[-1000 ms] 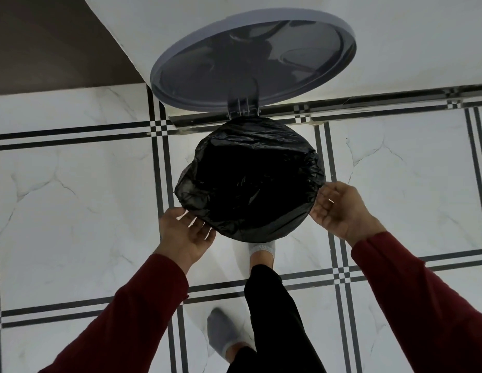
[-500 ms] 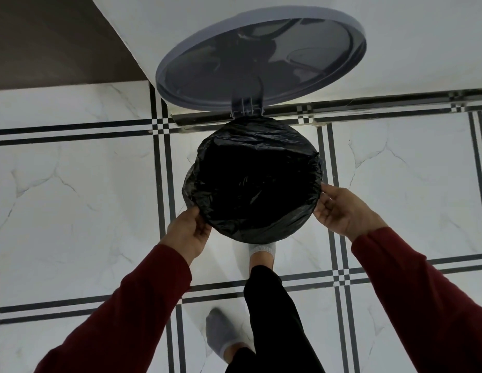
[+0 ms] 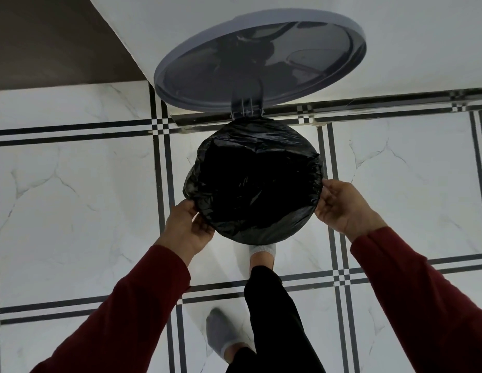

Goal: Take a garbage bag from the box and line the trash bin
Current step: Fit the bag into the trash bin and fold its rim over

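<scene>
As we look down from the head view, the white marble-patterned floor tiles point(image 3: 73, 211) with their black double stripes fill most of the field, and a white wall point(image 3: 396, 36) rises at the far edge. Against that wall we see the round grey lid point(image 3: 261, 57) of the trash bin standing open on its hinge point(image 3: 246, 107), its underside turned toward us. Below the hinge lies the mouth of the trash bin, wholly covered by the black garbage bag point(image 3: 256, 181); the bag's edge is folded outward over the rim all round, with a loose bulge of film at the left side, and the bin's own wall cannot be seen. Two dark red sleeves point(image 3: 121, 319) reach in from the lower corners. We note the left hand point(image 3: 187, 230) at the near-left edge of the bag, its fingers curled and gripping the film there. The right hand point(image 3: 342, 205) is at the right edge, thumb and fingers pinching the folded film. Between the arms, a black trouser leg point(image 3: 272, 313) leads to a foot in a pale grey sock point(image 3: 261, 250) just at the bin's near side; a second grey-socked foot point(image 3: 221, 335) stands on the tiles nearer us.
</scene>
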`<state>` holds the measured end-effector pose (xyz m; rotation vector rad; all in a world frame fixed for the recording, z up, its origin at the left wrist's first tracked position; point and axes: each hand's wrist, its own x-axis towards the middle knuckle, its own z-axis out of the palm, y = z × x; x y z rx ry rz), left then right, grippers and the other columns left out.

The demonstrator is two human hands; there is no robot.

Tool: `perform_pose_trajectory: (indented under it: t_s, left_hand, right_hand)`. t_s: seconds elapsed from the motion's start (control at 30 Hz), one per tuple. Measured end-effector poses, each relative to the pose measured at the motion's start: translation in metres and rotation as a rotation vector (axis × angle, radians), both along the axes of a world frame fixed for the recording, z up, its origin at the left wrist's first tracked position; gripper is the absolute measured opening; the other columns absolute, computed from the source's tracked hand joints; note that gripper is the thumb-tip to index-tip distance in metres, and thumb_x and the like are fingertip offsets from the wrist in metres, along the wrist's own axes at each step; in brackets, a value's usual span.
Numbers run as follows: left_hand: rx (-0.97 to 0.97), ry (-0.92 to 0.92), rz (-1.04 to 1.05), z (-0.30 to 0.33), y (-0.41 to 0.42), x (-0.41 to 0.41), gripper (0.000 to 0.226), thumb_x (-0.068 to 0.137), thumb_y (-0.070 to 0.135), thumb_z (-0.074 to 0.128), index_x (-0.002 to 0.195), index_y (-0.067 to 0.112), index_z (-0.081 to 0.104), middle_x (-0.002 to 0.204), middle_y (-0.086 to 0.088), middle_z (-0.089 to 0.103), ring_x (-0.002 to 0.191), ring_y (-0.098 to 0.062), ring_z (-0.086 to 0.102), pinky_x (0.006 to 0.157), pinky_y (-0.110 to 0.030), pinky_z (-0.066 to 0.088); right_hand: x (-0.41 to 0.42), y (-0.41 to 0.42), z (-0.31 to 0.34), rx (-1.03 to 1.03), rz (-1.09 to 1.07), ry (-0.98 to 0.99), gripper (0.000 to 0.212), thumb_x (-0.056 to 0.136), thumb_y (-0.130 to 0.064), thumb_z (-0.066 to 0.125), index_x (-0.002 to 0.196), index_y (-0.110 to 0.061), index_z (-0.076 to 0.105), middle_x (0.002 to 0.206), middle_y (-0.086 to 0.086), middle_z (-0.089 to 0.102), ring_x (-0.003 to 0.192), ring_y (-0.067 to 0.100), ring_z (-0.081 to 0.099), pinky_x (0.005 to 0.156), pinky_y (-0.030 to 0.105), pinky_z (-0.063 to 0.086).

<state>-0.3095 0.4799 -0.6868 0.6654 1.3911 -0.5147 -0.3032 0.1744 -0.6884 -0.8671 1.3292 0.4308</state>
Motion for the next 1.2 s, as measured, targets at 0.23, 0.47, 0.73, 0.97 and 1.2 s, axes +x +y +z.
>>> perform_pose_trajectory:
  t_s: [0.23,0.47,0.73,0.97,1.2]
  left_hand:
    - [0.03,0.04,-0.08,-0.002,0.001,0.0,0.009,0.099,0.005,0.057,0.1,0.008,0.065,0.086,-0.007,0.071,0.086,-0.021,0.071,0.077,-0.036,0.06]
    - [0.066,0.051,-0.128,0.003,0.0,0.002,0.019,0.096,-0.001,0.045,0.09,0.008,0.061,0.085,-0.007,0.065,0.081,-0.021,0.065,0.074,-0.037,0.056]
    - [0.053,0.071,-0.165,0.009,0.0,-0.003,0.01,0.091,0.028,0.064,0.096,0.022,0.07,0.096,0.001,0.059,0.093,-0.016,0.054,0.087,-0.04,0.043]
    - [0.031,0.071,-0.107,0.006,-0.002,-0.003,0.015,0.096,0.01,0.057,0.082,0.016,0.058,0.071,0.002,0.056,0.064,-0.012,0.048,0.064,-0.026,0.04]
    - [0.073,0.029,-0.114,0.01,-0.001,0.0,0.019,0.097,0.019,0.05,0.086,0.014,0.064,0.089,-0.002,0.066,0.082,-0.017,0.059,0.079,-0.031,0.044]
  right_hand:
    - [-0.002,-0.003,0.002,0.025,-0.013,0.025,0.027,0.094,-0.015,0.059,0.068,-0.018,0.055,0.048,-0.005,0.048,0.037,0.009,0.042,0.059,0.022,0.041]
    - [0.004,-0.005,0.009,-0.01,0.097,0.06,0.021,0.078,-0.036,0.066,0.075,-0.015,0.067,0.065,-0.002,0.056,0.056,0.014,0.049,0.071,0.029,0.049]
    - [0.005,-0.001,0.005,0.121,0.054,0.038,0.017,0.089,-0.027,0.055,0.08,-0.013,0.06,0.064,0.001,0.056,0.048,0.015,0.051,0.057,0.026,0.045]
    - [-0.007,-0.002,-0.009,0.022,-0.004,0.076,0.014,0.09,-0.008,0.052,0.077,-0.013,0.057,0.067,0.003,0.053,0.049,0.013,0.047,0.063,0.025,0.047]
    - [0.004,0.002,0.007,-0.039,0.089,0.01,0.018,0.083,-0.027,0.061,0.067,-0.018,0.059,0.056,-0.004,0.053,0.054,0.014,0.047,0.061,0.027,0.043]
